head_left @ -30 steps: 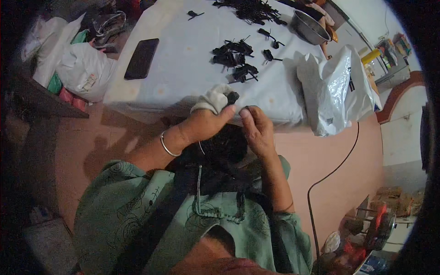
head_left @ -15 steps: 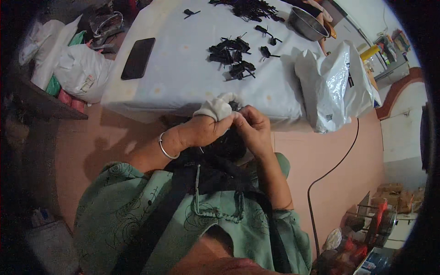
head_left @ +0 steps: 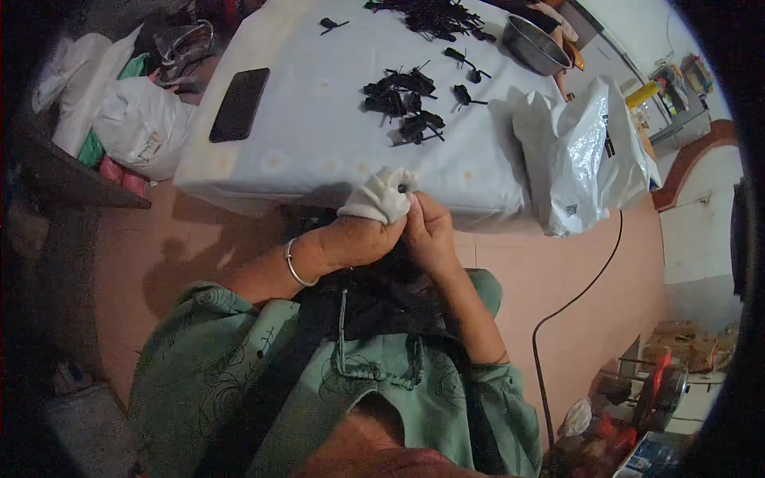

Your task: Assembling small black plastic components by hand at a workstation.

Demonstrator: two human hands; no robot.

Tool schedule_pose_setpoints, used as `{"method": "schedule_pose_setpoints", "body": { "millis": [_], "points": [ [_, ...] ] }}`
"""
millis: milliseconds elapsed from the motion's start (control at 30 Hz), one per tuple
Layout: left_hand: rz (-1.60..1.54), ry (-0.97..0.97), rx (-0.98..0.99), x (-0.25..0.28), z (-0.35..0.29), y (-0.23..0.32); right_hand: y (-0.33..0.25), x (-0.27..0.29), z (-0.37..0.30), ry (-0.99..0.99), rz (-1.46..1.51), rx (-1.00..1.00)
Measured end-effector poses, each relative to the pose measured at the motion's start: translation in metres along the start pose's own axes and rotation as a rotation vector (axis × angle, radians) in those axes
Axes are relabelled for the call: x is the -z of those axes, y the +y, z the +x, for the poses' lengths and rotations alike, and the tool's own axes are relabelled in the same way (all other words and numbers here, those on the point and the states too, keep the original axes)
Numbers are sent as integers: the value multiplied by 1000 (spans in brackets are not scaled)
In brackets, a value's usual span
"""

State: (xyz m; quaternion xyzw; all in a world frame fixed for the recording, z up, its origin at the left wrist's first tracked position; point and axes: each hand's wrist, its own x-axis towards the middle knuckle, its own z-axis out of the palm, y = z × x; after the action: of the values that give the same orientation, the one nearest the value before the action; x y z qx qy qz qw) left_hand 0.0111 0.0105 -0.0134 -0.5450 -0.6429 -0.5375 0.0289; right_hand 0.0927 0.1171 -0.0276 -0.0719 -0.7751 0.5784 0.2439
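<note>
The person wears a loose green top [head_left: 239, 374] with a faint swirling pattern and knotted fastenings down the front. 1 thin silver bangle [head_left: 293, 264] circles the left wrist. White cloth [head_left: 381, 197] wraps the left hand's [head_left: 358, 239] fingers.

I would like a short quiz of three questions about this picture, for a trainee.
1. True or false: the black phone lies on the white table.
2. What wraps the fingers of the left hand? A) white cloth B) red tape C) nothing
3. Fill in: the metal bowl stands at the table's ____ edge from the person.

Key: 1 true; 2 A, white cloth; 3 far. The right hand meets the left over a small dark piece.
</note>
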Motion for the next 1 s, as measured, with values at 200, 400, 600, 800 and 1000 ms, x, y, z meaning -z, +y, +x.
{"method": "schedule_pose_setpoints", "body": {
  "millis": [200,400,600,800,1000],
  "points": [
    [311,-136,-136,26,24,-1,-11,27,27,15,-194,-109],
    [253,-85,-21,28,23,-13,-8,26,82,285,-944,117],
    [298,64,-72,29,22,-29,15,25,95,264,-1022,134],
    [181,140,123,29,24,-20,-12,27,56,200,-1029,480],
    [47,154,126,20,30,-20,-25,25,33,-62,-930,742]
  ]
}}
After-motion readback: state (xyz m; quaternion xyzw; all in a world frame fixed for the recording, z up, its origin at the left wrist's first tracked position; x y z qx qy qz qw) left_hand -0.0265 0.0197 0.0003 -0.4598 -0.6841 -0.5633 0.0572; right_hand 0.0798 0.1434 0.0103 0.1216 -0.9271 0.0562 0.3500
